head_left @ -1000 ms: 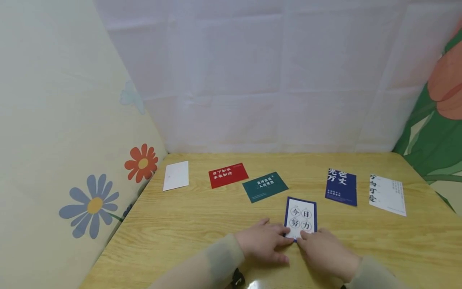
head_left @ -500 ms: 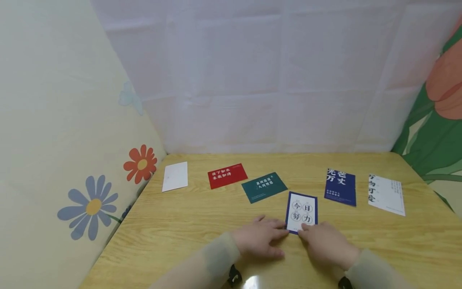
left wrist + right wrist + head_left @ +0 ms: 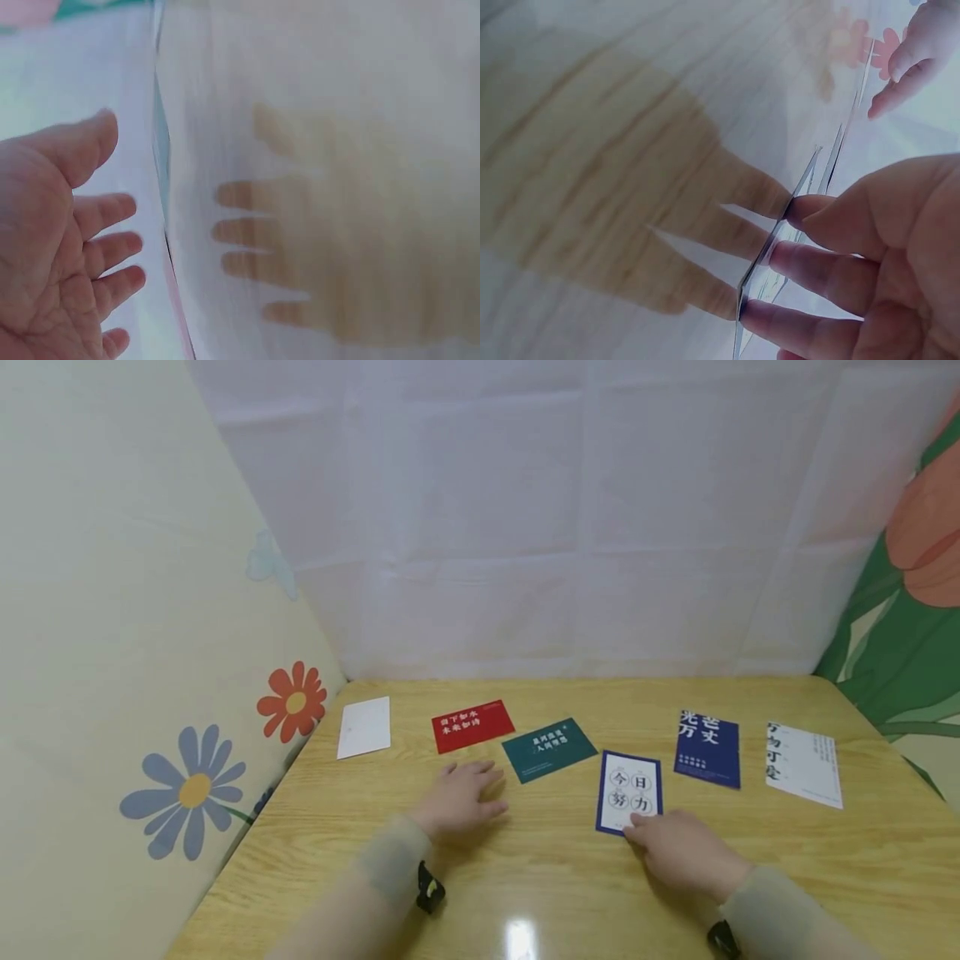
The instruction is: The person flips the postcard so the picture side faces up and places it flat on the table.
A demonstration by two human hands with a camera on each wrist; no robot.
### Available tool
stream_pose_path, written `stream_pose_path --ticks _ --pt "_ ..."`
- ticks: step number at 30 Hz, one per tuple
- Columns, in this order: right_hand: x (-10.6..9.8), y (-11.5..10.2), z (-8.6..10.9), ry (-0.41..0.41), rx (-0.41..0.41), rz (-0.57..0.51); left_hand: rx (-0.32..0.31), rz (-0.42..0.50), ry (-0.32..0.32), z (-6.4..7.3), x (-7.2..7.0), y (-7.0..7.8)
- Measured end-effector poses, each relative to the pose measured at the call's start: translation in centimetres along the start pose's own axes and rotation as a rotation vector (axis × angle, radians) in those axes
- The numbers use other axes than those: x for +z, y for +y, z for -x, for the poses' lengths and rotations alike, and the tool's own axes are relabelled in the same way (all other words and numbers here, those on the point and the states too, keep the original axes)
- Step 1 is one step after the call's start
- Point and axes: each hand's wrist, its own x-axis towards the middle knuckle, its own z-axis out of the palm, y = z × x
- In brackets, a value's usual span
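Observation:
A white card with a blue border and large printed characters (image 3: 618,789) lies on the wooden table (image 3: 555,877), nearest the hands. My right hand (image 3: 682,852) touches its lower right corner; in the right wrist view the fingertips (image 3: 759,315) rest on the card's face and the thumb is at its edge. Off to the left, my left hand (image 3: 461,797) is spread and holds nothing. It is held just over the table, its palm and separate fingers visible in the left wrist view. A green card (image 3: 550,750) lies beyond it to the right.
Farther back lie a plain white card (image 3: 364,727), a red card (image 3: 472,727), a dark blue card (image 3: 707,749) and a white card with black characters (image 3: 804,764). A white cloth (image 3: 585,527) hangs behind the table, and a flower-painted wall (image 3: 150,652) stands left.
The blue-bordered card has slid forward and slightly right under the hands. My left hand has come off it and moved left and forward; my right hand still touches it.

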Motion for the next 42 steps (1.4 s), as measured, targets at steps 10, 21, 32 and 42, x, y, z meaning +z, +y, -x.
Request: stream_pose_path --ticks 10,21,32,42 --pt "-0.4 0.1 0.0 0.009 -0.004 0.005 -0.370 0.003 0.147 -1.0 -1.2 -8.4" --pt "0.2 0.2 -0.2 0.002 -0.007 -0.002 -0.571 0.042 0.119 -0.6 -1.2 -12.9" --pt "-0.3 1.2 -1.2 0.008 0.007 -0.032 -0.539 0.024 0.090 0.3 -1.7 -12.7" --pt "-1.4 2.8 -2.8 0.000 0.028 -0.054 -0.497 -0.003 0.053 1.8 -1.7 -12.0"
